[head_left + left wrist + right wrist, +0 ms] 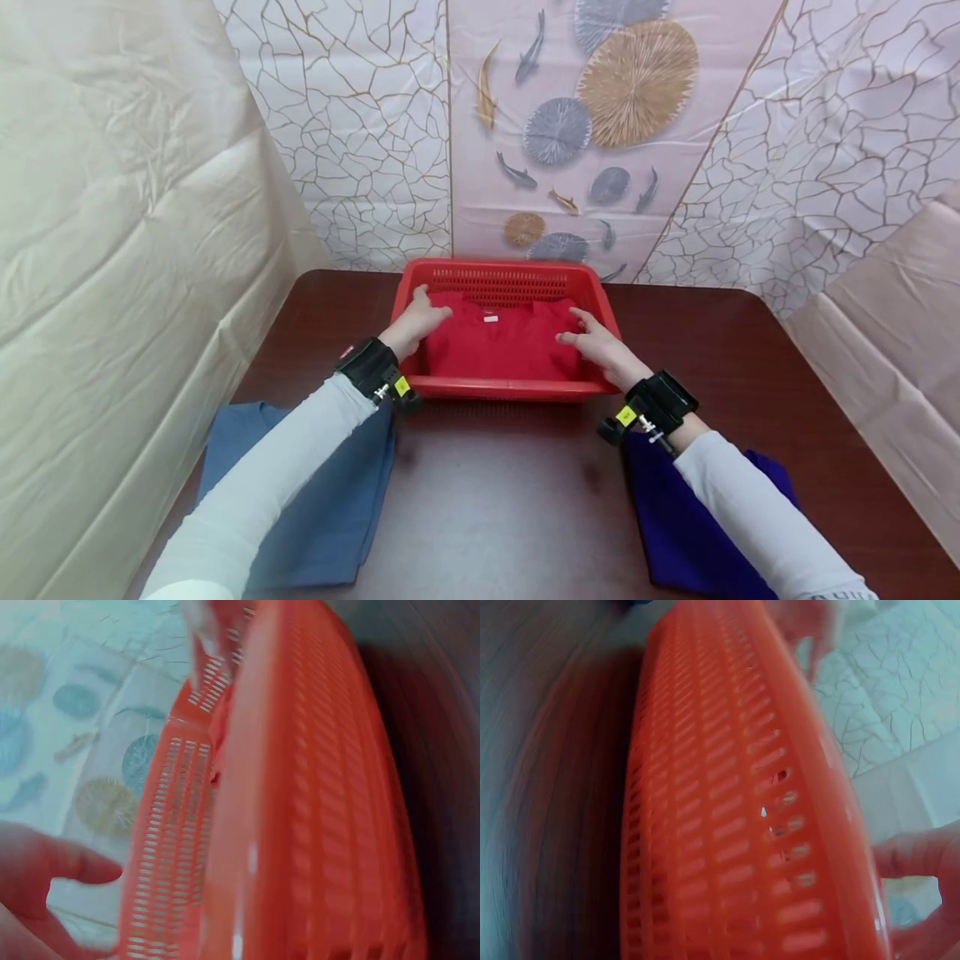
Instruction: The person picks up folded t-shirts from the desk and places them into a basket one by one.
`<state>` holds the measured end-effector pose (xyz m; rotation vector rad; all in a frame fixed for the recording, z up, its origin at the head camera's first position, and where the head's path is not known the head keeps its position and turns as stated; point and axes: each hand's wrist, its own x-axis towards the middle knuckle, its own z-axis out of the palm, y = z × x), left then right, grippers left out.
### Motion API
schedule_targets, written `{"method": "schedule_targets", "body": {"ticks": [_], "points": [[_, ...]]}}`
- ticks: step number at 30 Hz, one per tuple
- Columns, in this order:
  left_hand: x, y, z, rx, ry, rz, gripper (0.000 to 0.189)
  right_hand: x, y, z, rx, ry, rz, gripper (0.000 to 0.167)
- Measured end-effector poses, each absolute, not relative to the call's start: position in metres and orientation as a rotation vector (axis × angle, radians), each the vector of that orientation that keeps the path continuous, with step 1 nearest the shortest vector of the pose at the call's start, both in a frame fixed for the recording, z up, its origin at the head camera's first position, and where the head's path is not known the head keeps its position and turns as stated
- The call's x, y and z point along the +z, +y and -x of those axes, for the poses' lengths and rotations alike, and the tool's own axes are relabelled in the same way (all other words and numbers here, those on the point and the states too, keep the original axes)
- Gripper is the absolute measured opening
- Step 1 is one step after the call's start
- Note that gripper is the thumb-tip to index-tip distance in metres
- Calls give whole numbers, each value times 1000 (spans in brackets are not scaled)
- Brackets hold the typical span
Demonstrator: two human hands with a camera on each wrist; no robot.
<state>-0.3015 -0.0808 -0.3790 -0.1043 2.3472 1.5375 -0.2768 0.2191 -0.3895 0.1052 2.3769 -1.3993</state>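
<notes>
So the backdrop (pixel 367 108) is wrinkly printed sheeting, gold crackle lines plus a pink strip of fish and round fan-like shapes, behind a dark brown table (pixel 487 483) with a bit of sheen. A red plastic basket (pixel 510 388) sits toward the far side, and the red garment (pixel 502 346) is lying inside it, a small white tag (pixel 491 319) near its top edge. The left hand (pixel 416 322) and right hand (pixel 600 343) reach in over opposite sides, fingers loosely spread and thumbs apart, and neither has hold of anything; can't tell if any fingertip is touching cloth. Looks like a two-handed reach for the garment to me, so I'd get the fingers well under both sides, keep the hands level and lift straight up so the folds don't slump or snag on the rim. Material-wise, the basket is stiff and glossy, flared, with rows of slots in its walls, while the garment looks soft and matte with rumpled edges. The blue-grey cloth (pixel 322 517) at left lies flat with layered edges; the deep violet-blue cloth (pixel 682 525) at right is partly hidden under the forearm.
</notes>
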Motion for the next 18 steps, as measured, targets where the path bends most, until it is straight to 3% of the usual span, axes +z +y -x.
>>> {"method": "schedule_targets", "body": {"ticks": [7, 12, 18], "points": [[-386, -67, 290, 468, 2783, -507, 53, -394, 215, 274, -679, 2649, 392, 47], [-397, -63, 284, 234, 2671, -530, 55, -400, 212, 278, -434, 2582, 449, 44], [-398, -70, 288, 199, 2565, -505, 62, -400, 212, 279, -456, 2556, 477, 44]]}}
